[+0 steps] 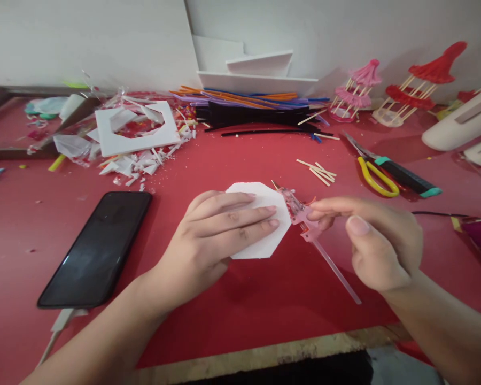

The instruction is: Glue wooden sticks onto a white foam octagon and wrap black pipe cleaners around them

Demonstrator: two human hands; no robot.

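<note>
My left hand (218,227) lies flat with its fingers stretched across a white octagonal foam board piece (278,214), pressing it to the table. Just right of the board, a pink translucent glue gun (302,216) points its tip up and to the left, and a clear glue stick (339,272) juts from its back. The fingertips of my right hand (379,240) reach the rear of the gun. The thumb stands apart from those fingers, and I see no closed grip around the gun.
A black phone (96,248) on a cable lies left. Behind are a cut foam frame (136,144) amid scraps, pipe cleaners (260,101), short sticks (323,174), yellow-handled scissors (377,174), a black-teal handled tool (409,176), a pink model (355,93) and a red model (419,85).
</note>
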